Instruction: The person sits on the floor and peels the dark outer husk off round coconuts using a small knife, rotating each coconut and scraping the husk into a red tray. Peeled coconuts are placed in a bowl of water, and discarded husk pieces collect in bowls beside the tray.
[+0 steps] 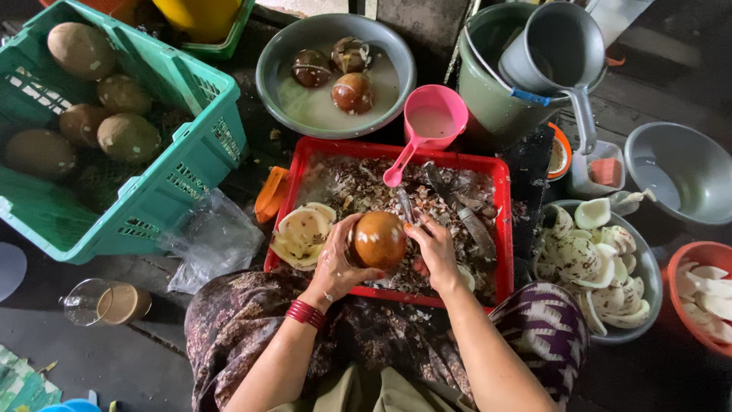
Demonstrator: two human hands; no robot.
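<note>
A big green plastic basket [191, 152] sits at the far left with five brown round coconuts [127, 136] inside. In the middle lies a flat red plastic tray [499, 229] full of brown shell bits. Past it stands a grey round bowl [267, 69] with milky water and three wet coconuts. A grey bucket [488, 99] stands to the right of the bowl, with a grey jug in it. A grey bowl of white coconut pieces [648, 267] sits at the right of the tray, and a pink plastic scoop [431, 122] leans on the tray's far edge.

Both arms reach forward from the lap, bent at the elbows, and meet over the tray. The left hand [335, 263] (with red bangles on the wrist) cups a round shiny brown coconut [379, 240] from the left side, fingers wrapped tight around it. The right hand [436, 252] is closed on a knife, and its thin grey blade [404, 204] pokes up just past the coconut. The right fingers touch the coconut's right side.

The coconut looks smooth and orange-brown, with a bright shine on top. It is held up above the near half of the tray.
</note>
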